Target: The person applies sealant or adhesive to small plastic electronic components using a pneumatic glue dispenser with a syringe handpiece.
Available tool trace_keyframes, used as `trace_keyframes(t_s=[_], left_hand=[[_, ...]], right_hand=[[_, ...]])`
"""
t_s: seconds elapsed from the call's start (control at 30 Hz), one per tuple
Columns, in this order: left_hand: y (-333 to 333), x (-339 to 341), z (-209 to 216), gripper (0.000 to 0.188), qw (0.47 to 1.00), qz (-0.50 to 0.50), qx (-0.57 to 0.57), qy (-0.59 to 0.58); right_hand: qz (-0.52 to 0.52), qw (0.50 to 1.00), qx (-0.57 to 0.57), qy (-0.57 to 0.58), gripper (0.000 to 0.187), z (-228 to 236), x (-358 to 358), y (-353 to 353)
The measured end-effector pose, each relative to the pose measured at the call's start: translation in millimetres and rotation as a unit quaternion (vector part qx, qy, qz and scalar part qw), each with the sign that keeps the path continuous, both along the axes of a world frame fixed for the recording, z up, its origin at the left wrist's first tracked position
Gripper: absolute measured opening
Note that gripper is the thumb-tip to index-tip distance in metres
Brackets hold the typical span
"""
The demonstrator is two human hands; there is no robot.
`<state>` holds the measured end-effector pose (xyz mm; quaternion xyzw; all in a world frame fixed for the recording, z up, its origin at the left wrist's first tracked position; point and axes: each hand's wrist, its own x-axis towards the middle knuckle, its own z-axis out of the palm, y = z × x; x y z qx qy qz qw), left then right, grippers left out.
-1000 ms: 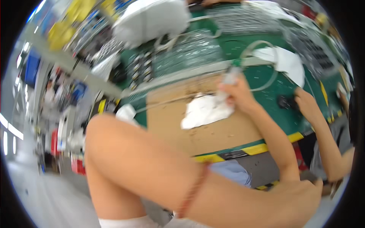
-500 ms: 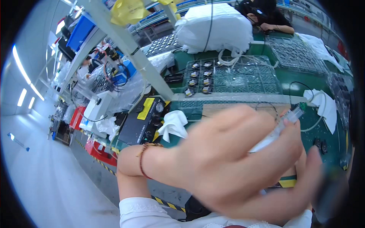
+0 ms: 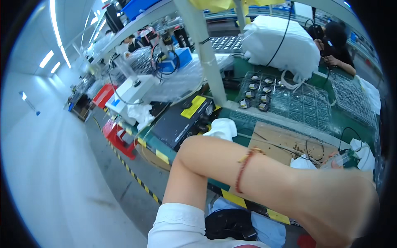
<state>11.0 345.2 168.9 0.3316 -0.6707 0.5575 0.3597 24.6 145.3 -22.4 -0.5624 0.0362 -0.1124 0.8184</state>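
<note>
My left arm bends at the elbow and reaches across to the right, a red string bracelet on its wrist. My left hand is smeared by motion near the right rim, and its fingers do not show. Just beyond it, mostly hidden behind it, a few fingertips of my right hand are closed around a clear syringe-like tube with a green end. Beside these fingers lies a piece of white cloth, over a brown board with dark specks and thin cables.
A clear compartment tray holds several small dark round parts on its left side. Left of the board stand a black control box and a crumpled white cloth. A white-wrapped bundle sits behind; a co-worker works at the far right.
The view has swung left, so the bench sits farther right. My left hand has moved right toward the rim; the dark blurred thing at its fingertips is out of sight.
</note>
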Motion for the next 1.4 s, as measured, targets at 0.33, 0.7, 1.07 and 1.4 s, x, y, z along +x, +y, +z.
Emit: trace_keyframes(t_s=[0.33,0.7,1.07,1.4], left_hand=[[17,-17,-82,0.014,0.907,0.013,0.371,-0.199],[79,195,-160,0.021,0.745,0.467,0.37,0.299],[81,235,-197,0.025,0.586,0.561,0.344,0.472],[87,252,-206,0.039,0.626,0.475,0.265,0.559]], right_hand=[[0.03,0.999,-0.011,-0.004,0.036,-10,1,-6],[0.036,0.998,-0.044,0.008,0.036,-9,-3,-7],[0.074,0.996,-0.05,0.026,0.038,-1,-2,-4],[0.078,0.997,-0.008,0.0,0.031,-5,-5,4]])
